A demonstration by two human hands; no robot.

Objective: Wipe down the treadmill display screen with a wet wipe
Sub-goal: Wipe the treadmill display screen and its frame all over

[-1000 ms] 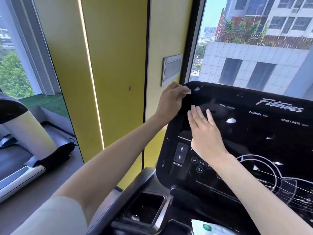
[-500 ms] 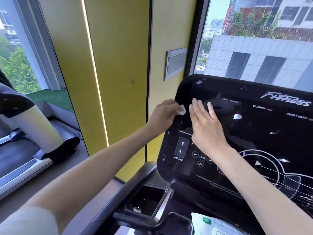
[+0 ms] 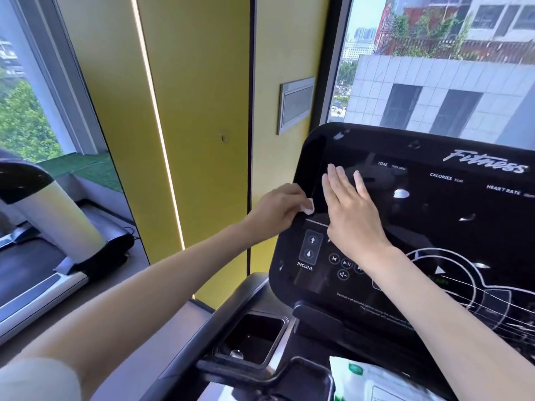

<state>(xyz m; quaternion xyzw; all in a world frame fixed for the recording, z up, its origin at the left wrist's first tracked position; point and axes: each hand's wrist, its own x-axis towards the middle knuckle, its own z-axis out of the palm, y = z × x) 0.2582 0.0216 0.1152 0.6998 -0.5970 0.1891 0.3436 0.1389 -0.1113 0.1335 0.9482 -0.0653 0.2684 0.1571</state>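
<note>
Glossy black glass covers the wide treadmill display screen (image 3: 434, 227) that fills the right half of the frame, printed with white labels and an incline button pad. At its left edge, mid-frame, the left hand (image 3: 278, 209) is clamped on a small crumpled white wet wipe (image 3: 309, 206), only a corner of which shows past the fingertips; the wipe touches the rounded border of the panel. Just right of it, the right hand (image 3: 353, 215) lies flat on the glass, fingers together and pointing up, holding nothing.

To do this stroke well, I judge the wipe should be unfolded so more of it meets the surface, then drawn along the edge in one steady pass with light pressure. The flat palm probably steadies the console, but it may leave prints, so that patch needs wiping too. A green-and-white wipe packet (image 3: 373, 380) sits at the bottom of the frame, near enough for a fresh sheet.
</note>
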